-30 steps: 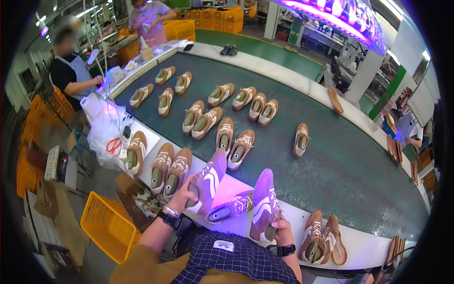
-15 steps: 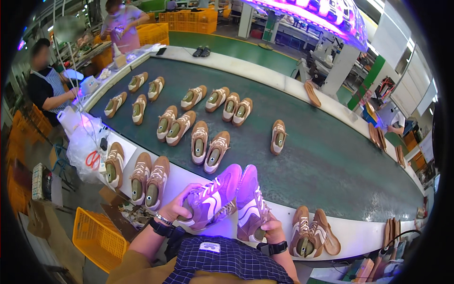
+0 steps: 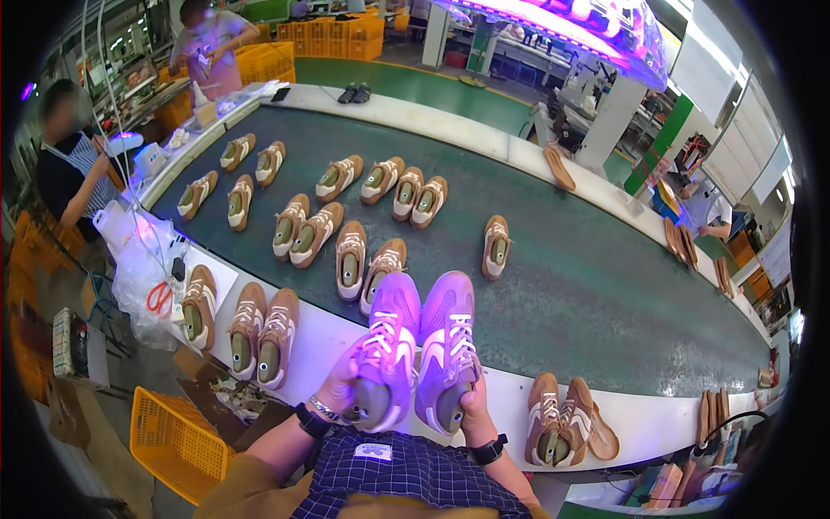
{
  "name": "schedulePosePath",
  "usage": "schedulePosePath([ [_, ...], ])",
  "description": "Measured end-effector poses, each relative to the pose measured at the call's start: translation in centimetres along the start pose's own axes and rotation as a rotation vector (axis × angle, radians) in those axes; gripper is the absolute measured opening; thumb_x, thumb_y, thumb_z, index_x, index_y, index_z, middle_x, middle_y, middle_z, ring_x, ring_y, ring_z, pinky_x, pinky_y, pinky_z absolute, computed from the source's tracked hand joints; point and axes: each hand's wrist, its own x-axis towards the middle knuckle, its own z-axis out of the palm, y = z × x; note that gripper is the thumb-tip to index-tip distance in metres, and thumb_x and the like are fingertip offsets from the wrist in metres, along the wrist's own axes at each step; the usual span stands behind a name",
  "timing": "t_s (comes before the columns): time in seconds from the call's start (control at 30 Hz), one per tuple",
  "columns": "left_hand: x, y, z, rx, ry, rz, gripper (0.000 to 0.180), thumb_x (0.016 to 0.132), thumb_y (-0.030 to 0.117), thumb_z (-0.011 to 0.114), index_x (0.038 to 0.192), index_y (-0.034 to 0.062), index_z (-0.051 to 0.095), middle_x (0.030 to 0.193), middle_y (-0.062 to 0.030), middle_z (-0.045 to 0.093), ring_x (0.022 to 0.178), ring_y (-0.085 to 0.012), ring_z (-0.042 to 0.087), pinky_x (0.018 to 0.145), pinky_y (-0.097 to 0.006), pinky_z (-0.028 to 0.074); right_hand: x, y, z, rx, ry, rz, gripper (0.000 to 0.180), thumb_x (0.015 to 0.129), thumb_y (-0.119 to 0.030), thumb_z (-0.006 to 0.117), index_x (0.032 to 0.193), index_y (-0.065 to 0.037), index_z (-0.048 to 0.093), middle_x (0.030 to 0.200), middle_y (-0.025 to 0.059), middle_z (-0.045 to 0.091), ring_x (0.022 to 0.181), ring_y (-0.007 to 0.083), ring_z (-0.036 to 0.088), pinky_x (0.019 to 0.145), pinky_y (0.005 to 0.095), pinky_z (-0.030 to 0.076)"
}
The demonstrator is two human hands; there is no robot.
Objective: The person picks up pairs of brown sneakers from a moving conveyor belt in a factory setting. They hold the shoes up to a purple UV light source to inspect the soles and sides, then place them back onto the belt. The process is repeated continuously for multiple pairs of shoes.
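My left hand point(image 3: 344, 385) is closed round the heel end of a sneaker point(image 3: 391, 346), lit purple from above, with white laces and a white side stripe. Its mate, a second sneaker point(image 3: 448, 346), is gripped at the heel by my right hand point(image 3: 475, 402). Both shoes are held side by side over the bench edge, toes pointing away and uppers facing me. An olive-green shoe last fills each opening. Just beyond the left shoe, another brown sneaker point(image 3: 380, 264) on the dark belt is partly covered by it.
Several brown sneakers stand on the dark green belt point(image 3: 571, 294). More sit on the white near ledge, including a pair point(image 3: 562, 419) with a loose sole point(image 3: 603, 437) to my right. A yellow crate point(image 3: 177, 441) is at lower left. Purple lamps point(image 3: 571, 35) hang overhead. Two people work at far left.
Both sneakers have turned from tilted and angled positions to nearly upright and parallel, with their uppers toward me. The view has shifted slightly, and the person at left has raised an arm.
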Motion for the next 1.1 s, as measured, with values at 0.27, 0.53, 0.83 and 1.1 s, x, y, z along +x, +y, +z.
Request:
schedulePosePath([
  [0.27, 1.4, -1.2, 0.1, -0.254, -0.176, -0.240, 0.078, 0.079, 0.025, 0.070, 0.139, 0.0054, 0.023, 0.131, -0.0114, 0.042, 0.121, -0.0238, 0.044, 0.104, -0.039, 0.036, 0.2, 1.2, -1.9, 0.313, 0.096, 0.204, 0.072, 0.085, -0.058, 0.050, 0.130, -0.003, 0.038, 0.125, 0.0147, 0.049, 0.115, 0.0257, 0.049, 0.098, 0.0404, 0.040],
  [0.53, 2.5, 0.1, -0.1, -0.363, -0.084, -0.212, 0.059, 0.087, 0.008, 0.053, 0.138, 0.0029, 0.026, 0.134, -0.0141, 0.042, 0.124, -0.0264, 0.042, 0.107, -0.041, 0.031, 1.6, 0.0, -4.0, 0.591, 0.079, 0.222, 0.059, 0.077, -0.018, 0.059, 0.129, 0.003, 0.039, 0.121, 0.0184, 0.053, 0.112, 0.0303, 0.053, 0.101, 0.0416, 0.039],
  [0.83, 4.0, 0.2, -2.6, -0.419, 0.241, -0.015, 0.038, 0.084, 0.004, 0.056, 0.122, 0.0035, 0.048, 0.115, -0.0088, 0.058, 0.109, -0.0243, 0.055, 0.098, -0.043, 0.042, 1.9, -1.2, -4.4, 0.574, 0.380, 0.053, 0.049, 0.083, -0.010, 0.059, 0.129, -0.005, 0.042, 0.125, 0.0079, 0.052, 0.116, 0.0235, 0.050, 0.099, 0.0436, 0.042],
  [1.1, 3.5, -1.0, -2.3, -0.419, 0.341, -0.022, 0.039, 0.084, 0.006, 0.058, 0.122, 0.0071, 0.048, 0.118, -0.0085, 0.056, 0.113, -0.0251, 0.052, 0.100, -0.045, 0.040, 0.8, 1.0, -3.0, 0.572, 0.484, 0.113, 0.044, 0.084, -0.016, 0.060, 0.124, -0.005, 0.046, 0.123, 0.0102, 0.052, 0.114, 0.0265, 0.050, 0.097, 0.0451, 0.043],
])
